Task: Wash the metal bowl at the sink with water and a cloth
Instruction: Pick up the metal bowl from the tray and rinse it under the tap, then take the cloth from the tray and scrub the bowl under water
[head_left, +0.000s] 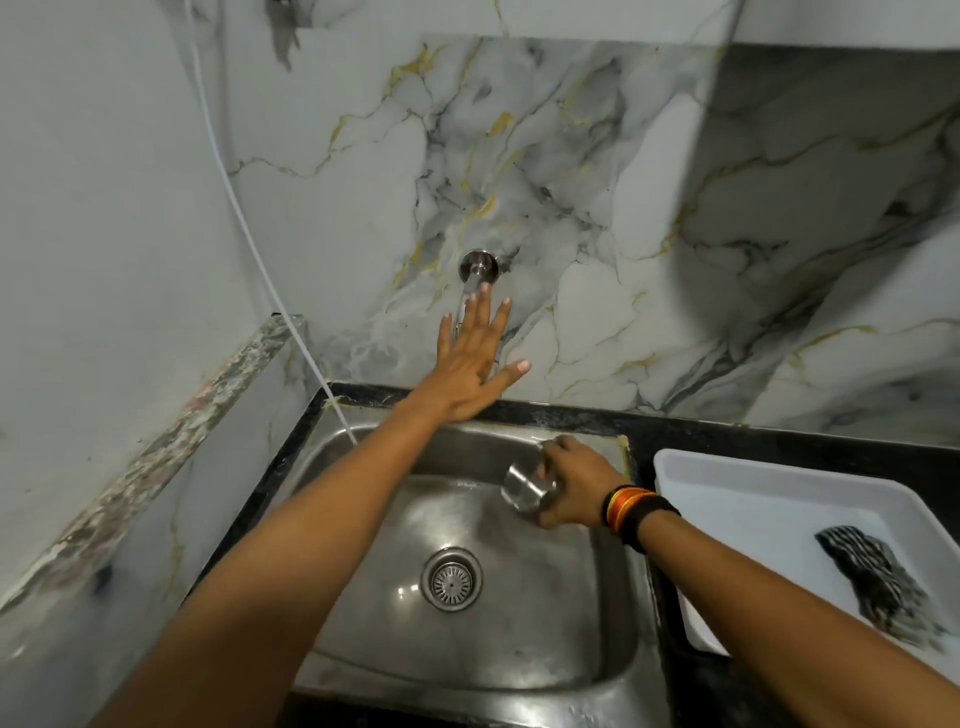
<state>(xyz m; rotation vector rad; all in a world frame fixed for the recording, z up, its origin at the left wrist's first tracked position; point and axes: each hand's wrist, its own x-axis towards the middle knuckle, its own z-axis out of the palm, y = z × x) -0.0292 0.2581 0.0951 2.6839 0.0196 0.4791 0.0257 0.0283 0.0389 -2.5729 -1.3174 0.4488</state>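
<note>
My right hand (574, 480) grips a small shiny metal bowl (527, 488), tilted on its side over the right rear part of the steel sink (363, 457). My left hand (470, 364) is raised with fingers spread, holding nothing, in front of the wall tap (479, 267), whose spout is partly hidden behind my fingers. I cannot tell whether water runs from the tap. A dark striped cloth (872, 577) lies in a white plastic tray (727, 467) to the right of the sink.
The sink drain (451, 578) sits at the basin's middle. A black stone counter (753, 431) frames the sink, with marble wall tiles behind. A white hose (270, 280) runs down the left wall into the sink's back left corner.
</note>
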